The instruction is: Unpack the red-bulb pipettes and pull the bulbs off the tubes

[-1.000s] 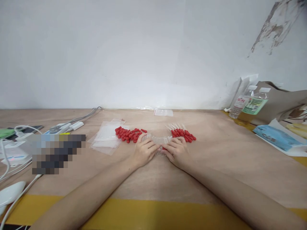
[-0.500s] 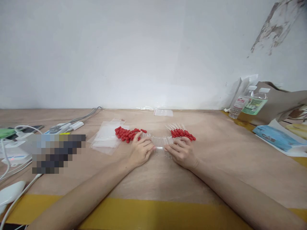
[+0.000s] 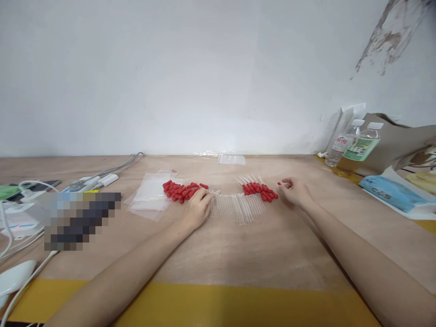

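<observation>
My left hand (image 3: 198, 209) is closed at the left end of a row of thin glass dropper tubes (image 3: 240, 208), its fingertips pinching a clear tube there. Behind that hand lies a heap of loose red rubber bulbs (image 3: 177, 192). To the right of the row, my right hand (image 3: 295, 191) is raised beside a group of droppers (image 3: 260, 190) with red bulbs on their near ends and glass tips pointing back. Between its thumb and fingers is a small red rubber bulb (image 3: 279, 183); most of it is hidden.
Clear plastic bags (image 3: 151, 193) lie left of the bulbs, and another small bag (image 3: 231, 160) by the wall. Cables and a power strip (image 3: 86, 182) occupy the left side. At the right stand two bottles (image 3: 361, 147) and a blue tissue pack (image 3: 391, 190).
My right hand has left the glass tubes and moved right, past the red-bulbed droppers, with a red bulb in its fingers. The left hand has stayed near the row's left end.
</observation>
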The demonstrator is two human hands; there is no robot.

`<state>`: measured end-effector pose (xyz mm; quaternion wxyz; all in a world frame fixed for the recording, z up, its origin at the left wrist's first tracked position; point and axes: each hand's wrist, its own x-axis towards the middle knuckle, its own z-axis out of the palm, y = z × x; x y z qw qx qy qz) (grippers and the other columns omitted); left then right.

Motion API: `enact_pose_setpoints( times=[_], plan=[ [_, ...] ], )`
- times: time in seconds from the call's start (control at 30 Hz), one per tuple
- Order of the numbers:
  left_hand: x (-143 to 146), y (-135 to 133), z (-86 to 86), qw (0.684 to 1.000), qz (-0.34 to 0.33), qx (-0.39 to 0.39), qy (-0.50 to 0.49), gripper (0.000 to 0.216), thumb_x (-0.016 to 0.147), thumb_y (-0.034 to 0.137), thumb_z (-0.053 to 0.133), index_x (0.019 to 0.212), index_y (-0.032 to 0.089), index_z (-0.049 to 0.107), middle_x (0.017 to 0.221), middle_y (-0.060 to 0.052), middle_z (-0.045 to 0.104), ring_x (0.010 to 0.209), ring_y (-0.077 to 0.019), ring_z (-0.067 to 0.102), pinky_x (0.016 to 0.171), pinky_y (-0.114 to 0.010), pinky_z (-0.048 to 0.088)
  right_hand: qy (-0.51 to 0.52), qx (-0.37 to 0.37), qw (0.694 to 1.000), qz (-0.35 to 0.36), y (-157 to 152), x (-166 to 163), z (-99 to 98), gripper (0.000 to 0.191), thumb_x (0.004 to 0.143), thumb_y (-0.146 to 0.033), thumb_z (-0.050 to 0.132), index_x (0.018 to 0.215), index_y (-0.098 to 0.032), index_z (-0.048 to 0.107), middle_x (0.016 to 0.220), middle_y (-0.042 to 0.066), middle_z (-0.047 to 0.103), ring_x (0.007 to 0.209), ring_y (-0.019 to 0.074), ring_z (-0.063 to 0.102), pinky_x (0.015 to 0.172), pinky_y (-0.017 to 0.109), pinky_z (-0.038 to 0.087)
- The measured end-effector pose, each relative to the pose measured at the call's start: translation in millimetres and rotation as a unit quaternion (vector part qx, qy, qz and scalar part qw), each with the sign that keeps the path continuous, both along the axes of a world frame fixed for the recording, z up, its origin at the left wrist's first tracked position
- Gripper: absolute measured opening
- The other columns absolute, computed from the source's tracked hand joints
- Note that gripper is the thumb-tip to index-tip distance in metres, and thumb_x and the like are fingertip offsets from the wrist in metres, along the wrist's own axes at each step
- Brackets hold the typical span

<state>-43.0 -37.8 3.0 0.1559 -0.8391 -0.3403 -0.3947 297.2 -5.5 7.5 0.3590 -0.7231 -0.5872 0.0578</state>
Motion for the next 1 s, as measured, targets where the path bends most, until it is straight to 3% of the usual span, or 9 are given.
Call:
enact_pose_setpoints(
  times=[0.13, 0.27, 0.4, 0.57, 0.7, 0.83, 1.0],
  plan=[
    [1.3, -1.0, 6.2, 0.999, -0.001, -0.012, 0.046, 0.019, 0.083, 0.012, 0.039, 0.077, 0.016, 0.056, 0.074, -0.004, 0.052, 0.069, -0.0136, 0.050, 0.062, -0.025, 0.045, 0.006, -0.023, 1.000, -0.001, -0.9, -0.1, -2.9, 0.019, 0.065, -0.028, 0.060, 0.078, -0.014, 0.063, 0.068, 0.006, 0.063, 0.061, 0.0149, 0.055, 0.054, 0.024, 0.039],
    [4.8, -7.2, 12.1, 0.997, -0.032, -0.045, 0.047, 0.018, 0.081, 0.012, 0.040, 0.080, 0.015, 0.058, 0.077, -0.005, 0.055, 0.073, -0.0148, 0.052, 0.066, -0.027, 0.046, 0.007, -0.039, 0.999, 0.029, -2.1, -1.2, -2.3, 0.013, 0.065, -0.030, 0.059, 0.062, -0.018, 0.062, 0.060, 0.002, 0.062, 0.055, 0.0135, 0.055, 0.049, 0.023, 0.037],
    [6.2, -12.3, 12.2, 0.994, -0.051, -0.086, 0.047, 0.016, 0.079, 0.020, 0.047, 0.087, 0.014, 0.059, 0.084, -0.007, 0.056, 0.078, -0.0162, 0.053, 0.071, -0.029, 0.046, 0.006, -0.046, 0.998, 0.044, -2.6, 0.8, -1.9, 0.022, 0.069, -0.034, 0.055, 0.056, -0.018, 0.063, 0.053, 0.001, 0.061, 0.052, 0.0137, 0.054, 0.047, 0.023, 0.035],
    [6.0, -18.8, 14.1, 0.991, -0.027, -0.109, 0.076, 0.035, 0.075, 0.043, 0.055, 0.096, 0.015, 0.061, 0.098, -0.010, 0.058, 0.090, -0.0215, 0.054, 0.081, -0.036, 0.044, 0.010, -0.036, 0.998, 0.059, -1.8, -2.8, -2.4, 0.027, 0.073, -0.038, 0.051, 0.067, -0.017, 0.067, 0.064, 0.003, 0.066, 0.058, 0.0149, 0.057, 0.051, 0.023, 0.038],
    [6.6, -20.9, 17.3, 0.984, -0.028, -0.124, 0.122, 0.058, 0.069, 0.059, 0.056, 0.112, 0.020, 0.056, 0.118, -0.010, 0.055, 0.113, -0.0280, 0.045, 0.096, -0.047, 0.032, -0.007, -0.013, 0.996, 0.089, 0.3, -14.8, -3.8, 0.035, 0.072, -0.047, 0.053, 0.087, -0.020, 0.069, 0.078, 0.004, 0.068, 0.067, 0.0161, 0.059, 0.057, 0.024, 0.040],
    [5.6, -17.3, 15.0, 0.972, -0.044, -0.173, 0.150, 0.056, 0.077, 0.056, 0.049, 0.121, 0.021, 0.049, 0.123, -0.009, 0.053, 0.117, -0.0231, 0.045, 0.104, -0.049, 0.022, -0.078, 0.012, 0.990, 0.113, 1.9, -24.5, -4.7, 0.034, 0.073, -0.049, 0.053, 0.090, -0.025, 0.070, 0.086, 0.004, 0.067, 0.073, 0.0178, 0.059, 0.061, 0.027, 0.040],
    [4.1, -14.8, 12.2, 0.971, -0.043, -0.187, 0.140, 0.045, 0.083, 0.048, 0.045, 0.118, 0.021, 0.053, 0.122, -0.010, 0.054, 0.116, -0.0201, 0.046, 0.105, -0.049, 0.021, -0.087, 0.020, 0.991, 0.102, 1.7, -28.5, -6.6, 0.027, 0.075, -0.041, 0.052, 0.087, -0.026, 0.071, 0.082, 0.004, 0.067, 0.070, 0.0175, 0.058, 0.060, 0.027, 0.039]
  ],
)
